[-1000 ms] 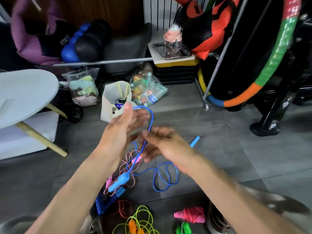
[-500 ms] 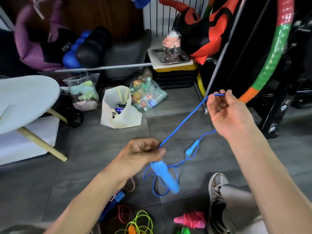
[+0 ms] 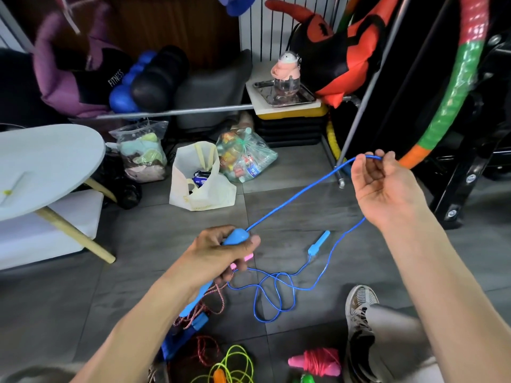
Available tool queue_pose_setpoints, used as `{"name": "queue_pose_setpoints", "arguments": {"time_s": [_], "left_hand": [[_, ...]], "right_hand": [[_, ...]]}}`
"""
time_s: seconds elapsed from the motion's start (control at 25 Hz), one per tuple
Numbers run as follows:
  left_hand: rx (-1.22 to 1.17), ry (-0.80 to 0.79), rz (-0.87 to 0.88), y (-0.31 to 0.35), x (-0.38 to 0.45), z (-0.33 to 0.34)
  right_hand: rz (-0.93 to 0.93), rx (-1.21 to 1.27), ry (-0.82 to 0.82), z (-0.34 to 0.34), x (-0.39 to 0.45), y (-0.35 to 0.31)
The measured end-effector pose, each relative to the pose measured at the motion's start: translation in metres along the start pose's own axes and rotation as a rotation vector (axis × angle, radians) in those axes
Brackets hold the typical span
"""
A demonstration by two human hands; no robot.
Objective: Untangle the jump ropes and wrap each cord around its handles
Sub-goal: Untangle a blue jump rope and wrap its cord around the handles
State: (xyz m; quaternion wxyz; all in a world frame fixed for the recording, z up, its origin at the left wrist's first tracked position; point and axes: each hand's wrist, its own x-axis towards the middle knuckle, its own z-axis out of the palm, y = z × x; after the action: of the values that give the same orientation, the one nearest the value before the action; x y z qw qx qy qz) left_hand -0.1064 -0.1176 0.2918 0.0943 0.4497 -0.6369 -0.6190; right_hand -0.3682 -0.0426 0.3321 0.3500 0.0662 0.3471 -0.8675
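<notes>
Compared with half a second ago, the left hand [image 3: 221, 255] has turned the blue handle [image 3: 235, 237] so its rounded tip now points up and away instead of hanging down toward the floor, and the hand sits a little farther right; the fingers are curled tight around the smooth plastic grip. The right hand [image 3: 383, 186] is in nearly the same raised place, thumb and fingertips pinching the blue cord [image 3: 297, 195], a thin, glossy line stretched taut between the two hands. From the right hand the cord drops in a slack curve and gathers in loose loops on the grey tiled floor [image 3: 290, 217], where the second blue handle [image 3: 319, 242], slim and tapered, lies flat just beside them. Under the left wrist a red-and-white twisted rope [image 3: 213, 298] lies tangled, rough and braided. Near the bottom edge sit a neon yellow-green cord [image 3: 235, 363] in thin coils and a pink rope [image 3: 318, 362] already wound thickly around its handles. A mesh sneaker [image 3: 359, 302] rests on the floor at the right.
</notes>
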Motion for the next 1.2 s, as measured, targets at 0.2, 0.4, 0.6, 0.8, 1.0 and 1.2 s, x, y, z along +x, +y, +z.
{"name": "queue_pose_setpoints", "arguments": {"time_s": [0.2, 0.4, 0.6, 0.8, 1.0, 1.2], "left_hand": [[0.313, 0.137, 0.108, 0.0, -0.003, -0.014], [0.027, 0.211, 0.233, 0.014, -0.015, -0.027], [0.27, 0.185, 0.343, 0.024, -0.023, -0.017], [0.001, 0.381, 0.249, 0.021, -0.01, -0.026], [-0.499, -0.221, 0.034, 0.027, -0.023, -0.019], [-0.337, -0.266, 0.032, 0.025, -0.023, -0.022]], "right_hand": [[0.001, 0.001, 0.042, -0.002, 0.001, 0.003], [-0.309, -1.842, 0.016, -0.011, -0.012, 0.016], [0.136, -1.435, -0.916, -0.004, -0.061, 0.08], [0.47, -1.607, -1.204, -0.016, -0.088, 0.12], [0.385, -0.792, -0.833, 0.02, -0.081, 0.07], [0.163, -0.556, -0.135, 0.017, -0.036, 0.024]]}}
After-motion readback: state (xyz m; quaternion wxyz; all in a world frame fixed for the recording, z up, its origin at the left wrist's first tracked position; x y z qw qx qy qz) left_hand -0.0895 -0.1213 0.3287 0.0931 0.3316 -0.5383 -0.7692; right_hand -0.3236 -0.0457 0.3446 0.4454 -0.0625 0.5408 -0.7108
